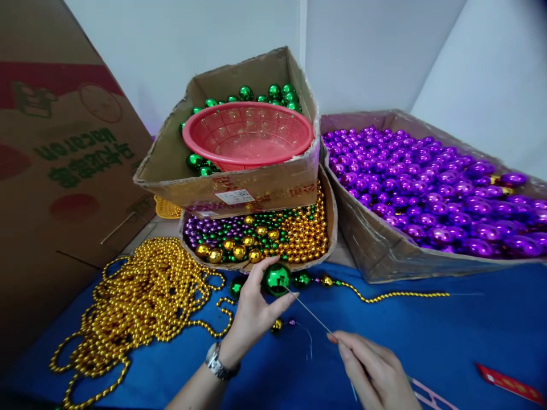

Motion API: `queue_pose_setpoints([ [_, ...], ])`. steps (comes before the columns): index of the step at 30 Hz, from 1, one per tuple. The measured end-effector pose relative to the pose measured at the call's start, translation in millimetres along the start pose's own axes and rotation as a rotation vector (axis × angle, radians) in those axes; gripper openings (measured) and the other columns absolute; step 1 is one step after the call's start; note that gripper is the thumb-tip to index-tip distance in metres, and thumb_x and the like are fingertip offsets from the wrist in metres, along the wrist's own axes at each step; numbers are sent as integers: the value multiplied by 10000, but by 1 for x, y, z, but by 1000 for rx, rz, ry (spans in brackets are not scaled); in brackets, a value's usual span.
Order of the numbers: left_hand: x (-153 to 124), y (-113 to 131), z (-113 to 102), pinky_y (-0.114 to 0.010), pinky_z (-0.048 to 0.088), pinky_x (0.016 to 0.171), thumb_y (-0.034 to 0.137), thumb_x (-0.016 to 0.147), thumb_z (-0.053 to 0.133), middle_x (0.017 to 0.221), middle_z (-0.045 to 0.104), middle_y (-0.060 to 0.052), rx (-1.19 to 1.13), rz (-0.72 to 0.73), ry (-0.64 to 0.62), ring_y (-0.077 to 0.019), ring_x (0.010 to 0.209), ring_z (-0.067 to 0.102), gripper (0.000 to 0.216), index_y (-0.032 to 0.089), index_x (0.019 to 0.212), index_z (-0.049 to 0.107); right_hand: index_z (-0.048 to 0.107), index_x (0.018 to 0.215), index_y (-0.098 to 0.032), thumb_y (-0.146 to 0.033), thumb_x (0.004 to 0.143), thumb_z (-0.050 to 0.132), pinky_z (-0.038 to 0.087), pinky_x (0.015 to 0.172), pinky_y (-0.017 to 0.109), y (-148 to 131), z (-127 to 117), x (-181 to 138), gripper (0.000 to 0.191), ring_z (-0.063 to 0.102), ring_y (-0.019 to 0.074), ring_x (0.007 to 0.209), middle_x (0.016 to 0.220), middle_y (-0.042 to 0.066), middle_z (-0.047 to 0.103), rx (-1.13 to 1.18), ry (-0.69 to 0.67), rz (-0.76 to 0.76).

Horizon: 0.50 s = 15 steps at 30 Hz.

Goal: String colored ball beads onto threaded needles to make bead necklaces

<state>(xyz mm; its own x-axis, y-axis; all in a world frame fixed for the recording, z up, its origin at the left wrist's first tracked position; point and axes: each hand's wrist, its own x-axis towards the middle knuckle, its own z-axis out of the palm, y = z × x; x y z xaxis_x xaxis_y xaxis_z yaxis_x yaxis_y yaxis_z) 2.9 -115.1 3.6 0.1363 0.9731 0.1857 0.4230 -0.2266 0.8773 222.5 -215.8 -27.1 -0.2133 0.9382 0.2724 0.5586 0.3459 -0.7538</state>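
Note:
My left hand (254,310), with a watch on the wrist, grips a large shiny green bead (277,279) between thumb and fingers. My right hand (370,364) pinches a thin pale thread (314,315), which runs straight up to the green bead; whether part of it is a needle I cannot tell. Beside the held bead lie another green bead (301,279) and a gold bead strand (378,298) stretching right. A further green bead (236,286) sits left of my hand. Below, a gold bead (277,326) and a small purple bead (292,322) lie near a loose thread end.
A heap of gold bead chains (147,302) covers the left of the blue cloth (427,336). Behind, a carton (273,193) with green balls and a red basket (248,156) rests over a box of mixed beads (256,236). Purple balls (427,188) fill the right box. A red packet (508,384) lies right.

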Motion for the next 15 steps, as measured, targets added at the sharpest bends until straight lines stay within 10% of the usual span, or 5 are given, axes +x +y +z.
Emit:
queue_pose_setpoints([
  [15,0,-3,8,-417,396,968,231,755,676,1204,492,-106,286,286,183,-287,1153,465,610,274,1308,422,583,1051,-190,-143,905,426,558,677,215,-5,0,-2,219,691,159,706,803,49,696,-124,-22,-92],
])
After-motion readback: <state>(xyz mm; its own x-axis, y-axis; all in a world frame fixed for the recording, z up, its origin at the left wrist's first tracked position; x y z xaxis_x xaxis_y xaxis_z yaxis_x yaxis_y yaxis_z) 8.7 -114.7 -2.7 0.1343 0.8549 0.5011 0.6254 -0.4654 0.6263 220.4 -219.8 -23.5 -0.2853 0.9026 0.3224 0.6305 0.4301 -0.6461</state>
